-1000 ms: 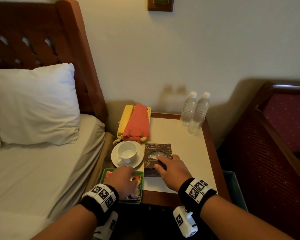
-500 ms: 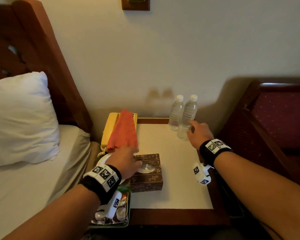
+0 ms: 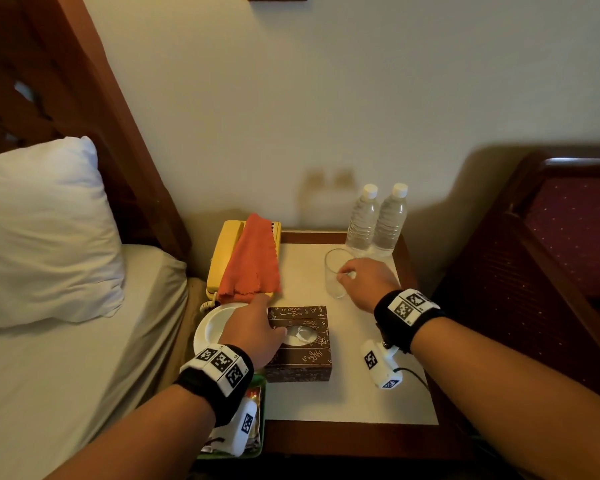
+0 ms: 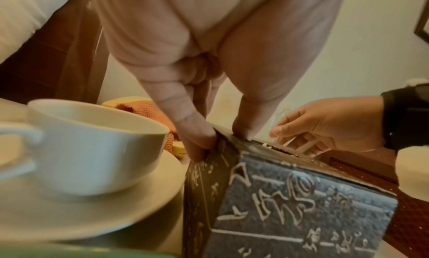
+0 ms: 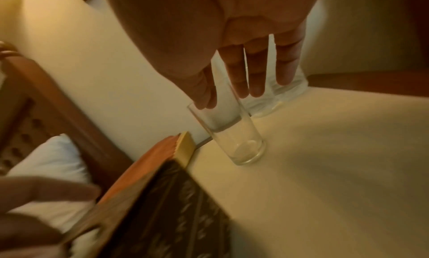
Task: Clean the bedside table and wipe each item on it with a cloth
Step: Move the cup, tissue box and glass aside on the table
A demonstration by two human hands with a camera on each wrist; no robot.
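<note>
On the bedside table (image 3: 343, 396) lies a dark patterned tissue box (image 3: 300, 344). My left hand (image 3: 266, 303) grips its far left corner, a finger (image 4: 197, 142) on the side and the thumb on the top edge. My right hand (image 3: 343, 271) pinches the rim of an empty clear glass (image 5: 232, 133) that stands on the tabletop in front of two water bottles (image 3: 376, 220). An orange cloth (image 3: 250, 261) is draped over a yellow phone (image 3: 222, 247), just beyond my left hand. A white cup (image 4: 92, 148) on its saucer (image 3: 207, 329) sits left of the box.
A green tray (image 3: 258, 396) of sachets sits at the table's front left, partly under my left wrist. The bed and white pillow (image 3: 39, 230) lie to the left. A dark wooden chair (image 3: 551, 271) stands close on the right. The wall is right behind the table.
My right hand has drawn back from the bottles and now pinches the glass. My left hand has settled on the tissue box's corner. The camera has moved closer.
</note>
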